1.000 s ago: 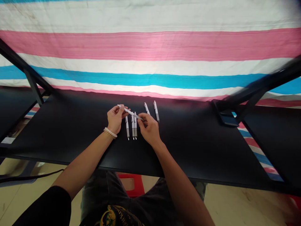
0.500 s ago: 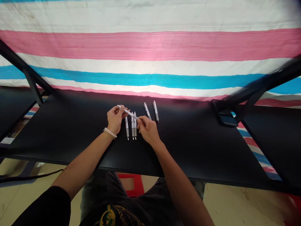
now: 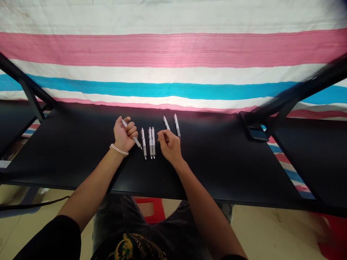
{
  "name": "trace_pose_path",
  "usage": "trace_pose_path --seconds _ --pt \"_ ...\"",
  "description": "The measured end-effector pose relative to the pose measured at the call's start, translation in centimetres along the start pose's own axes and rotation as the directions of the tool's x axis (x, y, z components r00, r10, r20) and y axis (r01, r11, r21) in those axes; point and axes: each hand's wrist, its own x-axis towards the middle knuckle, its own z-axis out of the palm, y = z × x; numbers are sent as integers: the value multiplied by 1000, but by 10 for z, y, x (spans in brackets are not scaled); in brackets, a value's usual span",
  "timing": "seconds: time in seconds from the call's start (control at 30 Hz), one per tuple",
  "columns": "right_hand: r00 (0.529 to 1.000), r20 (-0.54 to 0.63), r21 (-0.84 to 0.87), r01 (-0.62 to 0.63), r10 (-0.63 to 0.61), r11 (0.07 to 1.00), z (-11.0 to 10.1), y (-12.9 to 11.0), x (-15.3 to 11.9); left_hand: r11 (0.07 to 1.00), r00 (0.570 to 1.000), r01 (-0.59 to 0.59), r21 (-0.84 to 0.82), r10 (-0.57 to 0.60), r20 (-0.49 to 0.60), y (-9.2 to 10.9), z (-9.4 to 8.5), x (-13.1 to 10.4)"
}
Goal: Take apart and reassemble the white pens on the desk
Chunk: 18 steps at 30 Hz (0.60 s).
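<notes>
A white click pen (image 3: 137, 142) with a grey grip lies slantwise across my left hand (image 3: 124, 133), its tip pointing down to the right. The fingers of that hand are curled around it. Just right of it, several matching pens lie on the black table: one pen (image 3: 143, 142) by itself, then a close pair (image 3: 152, 142). My right hand (image 3: 170, 144) is closed beside the pair, thumb and forefinger pressed together; whether anything is between them I cannot make out. Behind it lie two more pens, one pen (image 3: 166, 122) partly hidden by the hand and another pen (image 3: 177, 125) further right.
The black table (image 3: 217, 159) runs across the view, with black metal braces (image 3: 284, 97) at both sides. A striped sheet (image 3: 173, 50) hangs behind it. A dark flat object (image 3: 257, 133) is at the right brace's foot. Below is a red stool (image 3: 155, 213).
Both hands held the pen between them before. My right hand has let go of it and closed up; my left hand has moved left with the pen, turned palm up.
</notes>
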Motion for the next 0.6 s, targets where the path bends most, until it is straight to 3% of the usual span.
trace_pose_path --seconds 0.33,0.6 --pt "999 -7 -63 31 -32 998 1 4 1 1000 1000 -4 14 4 7 7 -1 -4" --pt "998 19 -102 63 -62 993 0 3 0 1000 997 7 -22 -5 83 6 -3 -6"
